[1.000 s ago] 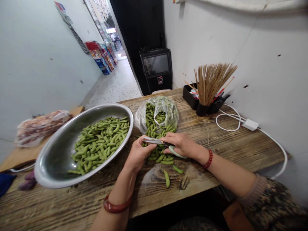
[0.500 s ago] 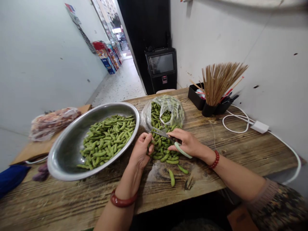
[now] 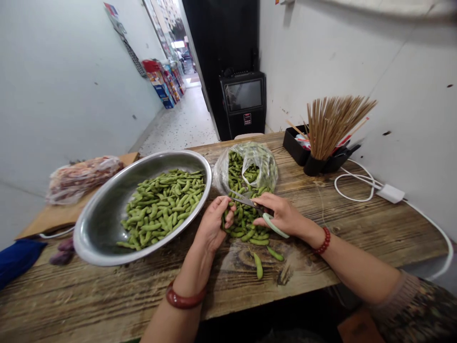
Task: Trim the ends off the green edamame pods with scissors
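My right hand (image 3: 280,213) is closed round scissors (image 3: 268,220) with pale green handles, their blades parted and reaching left. Close to the blade tips, my left hand (image 3: 215,221) pinches a green soybean pod (image 3: 224,218), mostly hidden by the fingers. Beneath both hands spreads a heap of soybean pods (image 3: 246,224), spilling from a clear plastic bag (image 3: 268,166). Two loose pods, one of them a plump pod (image 3: 258,266), lie nearer the table's front edge. To the left, a wide metal basin (image 3: 93,238) holds many more pods.
On the wooden table (image 3: 143,295), a bag of meat (image 3: 84,177) rests on a cutting board (image 3: 46,220) at far left. Purple lumps (image 3: 62,255) and blue cloth (image 3: 21,259) lie nearby. At right stand wooden skewers (image 3: 332,126) in a black holder (image 3: 314,166), beside a white adapter (image 3: 391,193) with cable.
The whole view has shifted slightly, so everything appears a little further right. Both hands keep nearly the same pose, with the scissors' blades still parted near the left fingertips.
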`<control>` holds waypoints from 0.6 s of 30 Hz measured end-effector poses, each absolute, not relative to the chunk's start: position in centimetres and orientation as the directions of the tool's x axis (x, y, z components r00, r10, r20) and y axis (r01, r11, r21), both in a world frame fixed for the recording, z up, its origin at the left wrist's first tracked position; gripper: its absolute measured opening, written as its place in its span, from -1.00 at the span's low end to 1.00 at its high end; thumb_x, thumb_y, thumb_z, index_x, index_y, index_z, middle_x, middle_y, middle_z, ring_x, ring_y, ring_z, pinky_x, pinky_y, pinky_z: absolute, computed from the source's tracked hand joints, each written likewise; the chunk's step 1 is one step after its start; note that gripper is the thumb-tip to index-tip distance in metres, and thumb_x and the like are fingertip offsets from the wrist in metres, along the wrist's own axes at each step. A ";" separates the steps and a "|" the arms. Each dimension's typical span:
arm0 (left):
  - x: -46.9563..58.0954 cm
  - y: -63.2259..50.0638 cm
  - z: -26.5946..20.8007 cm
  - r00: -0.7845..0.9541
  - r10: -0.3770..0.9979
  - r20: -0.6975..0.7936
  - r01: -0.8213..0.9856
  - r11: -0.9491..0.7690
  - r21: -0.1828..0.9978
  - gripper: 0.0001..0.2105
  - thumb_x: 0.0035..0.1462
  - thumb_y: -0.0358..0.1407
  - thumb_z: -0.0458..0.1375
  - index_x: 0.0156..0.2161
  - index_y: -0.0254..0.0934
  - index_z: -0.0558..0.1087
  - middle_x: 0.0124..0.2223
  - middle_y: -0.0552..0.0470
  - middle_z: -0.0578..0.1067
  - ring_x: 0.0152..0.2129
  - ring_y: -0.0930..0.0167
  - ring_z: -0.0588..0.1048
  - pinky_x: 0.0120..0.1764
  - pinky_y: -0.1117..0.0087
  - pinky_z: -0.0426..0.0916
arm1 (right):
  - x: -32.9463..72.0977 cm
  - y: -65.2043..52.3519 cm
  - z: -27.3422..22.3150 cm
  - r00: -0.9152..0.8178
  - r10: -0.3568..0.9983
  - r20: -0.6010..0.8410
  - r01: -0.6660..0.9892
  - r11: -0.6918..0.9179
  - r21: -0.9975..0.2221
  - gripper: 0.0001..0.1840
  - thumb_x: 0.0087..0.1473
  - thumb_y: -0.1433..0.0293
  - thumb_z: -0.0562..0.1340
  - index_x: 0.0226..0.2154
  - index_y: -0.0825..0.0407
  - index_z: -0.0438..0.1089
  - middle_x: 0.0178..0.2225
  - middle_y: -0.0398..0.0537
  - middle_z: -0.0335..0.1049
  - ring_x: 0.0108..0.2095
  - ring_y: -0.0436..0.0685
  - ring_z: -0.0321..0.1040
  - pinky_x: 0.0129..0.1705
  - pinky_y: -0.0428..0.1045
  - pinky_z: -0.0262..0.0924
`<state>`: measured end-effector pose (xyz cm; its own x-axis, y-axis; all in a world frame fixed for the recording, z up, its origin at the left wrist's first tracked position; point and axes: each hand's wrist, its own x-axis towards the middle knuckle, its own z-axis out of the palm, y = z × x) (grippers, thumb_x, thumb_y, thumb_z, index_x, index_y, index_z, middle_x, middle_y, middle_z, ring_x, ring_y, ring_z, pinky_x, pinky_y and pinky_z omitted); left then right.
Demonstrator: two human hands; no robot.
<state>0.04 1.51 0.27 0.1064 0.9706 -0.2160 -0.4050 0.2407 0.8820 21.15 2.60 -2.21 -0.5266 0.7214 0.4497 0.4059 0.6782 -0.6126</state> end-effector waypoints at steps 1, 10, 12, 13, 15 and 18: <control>0.0 1.5 0.4 0.112 0.970 -0.217 -0.409 0.244 0.879 -0.71 -0.05 -0.21 0.31 -0.34 -0.31 0.31 -0.48 0.14 0.40 -0.74 0.67 0.17 -0.72 0.66 0.00 | 21.1 2.6 -2.2 -0.523 0.723 0.451 0.402 0.676 -0.617 -0.48 -0.01 0.25 0.36 0.01 0.06 0.34 -0.23 0.01 0.35 -0.37 0.06 0.31 -0.31 -0.03 0.28; 0.2 1.4 0.9 0.072 0.976 -0.205 -0.440 0.215 0.872 -0.69 -0.13 -0.26 0.36 -0.34 -0.36 0.36 -0.46 0.05 0.48 -0.72 0.67 0.22 -0.71 0.67 0.02 | 21.0 2.6 -1.7 -0.518 0.721 0.460 0.413 0.682 -0.604 -0.37 -0.03 0.26 0.38 0.09 0.04 0.26 -0.19 0.03 0.32 -0.25 0.13 0.31 -0.21 0.03 0.29; 0.4 1.3 0.8 0.061 0.979 -0.193 -0.429 0.201 0.881 -0.70 -0.10 -0.22 0.34 -0.37 -0.34 0.34 -0.53 0.10 0.44 -0.74 0.66 0.19 -0.72 0.67 0.01 | 21.0 2.6 -1.4 -0.540 0.700 0.466 0.407 0.703 -0.583 -0.34 -0.03 0.26 0.38 0.10 0.04 0.25 -0.16 0.06 0.32 -0.19 0.17 0.31 -0.15 0.07 0.28; 0.5 1.3 0.8 0.062 0.980 -0.190 -0.422 0.198 0.885 -0.70 -0.08 -0.21 0.33 -0.37 -0.33 0.33 -0.58 0.14 0.41 -0.75 0.65 0.17 -0.73 0.67 0.00 | 20.9 2.5 -1.3 -0.553 0.690 0.468 0.403 0.712 -0.574 -0.34 -0.03 0.26 0.38 0.11 0.05 0.24 -0.15 0.08 0.32 -0.17 0.18 0.31 -0.13 0.07 0.28; 0.7 1.2 0.6 0.077 0.980 -0.183 -0.406 0.199 0.892 -0.72 -0.03 -0.19 0.30 -0.37 -0.31 0.31 -0.67 0.21 0.31 -0.78 0.64 0.13 -0.73 0.67 -0.01 | 20.8 2.4 -1.1 -0.569 0.683 0.459 0.405 0.718 -0.566 -0.32 -0.04 0.25 0.38 0.11 0.07 0.24 -0.14 0.10 0.32 -0.16 0.18 0.30 -0.12 0.08 0.27; 1.0 1.0 0.5 0.112 0.980 -0.163 -0.391 0.195 0.899 -0.72 0.00 -0.18 0.27 -0.37 -0.28 0.28 -0.68 0.23 0.30 -0.79 0.65 0.11 -0.73 0.67 -0.02 | 20.6 2.4 -1.2 -0.582 0.679 0.448 0.400 0.718 -0.569 -0.31 -0.05 0.23 0.38 0.11 0.06 0.25 -0.15 0.09 0.32 -0.19 0.17 0.31 -0.15 0.06 0.27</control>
<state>0.98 1.03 0.48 0.1124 0.9802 -0.1632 -0.3913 0.1946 0.8994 20.61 2.40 -1.22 -0.5822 0.6787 0.4476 0.4000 0.7184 -0.5691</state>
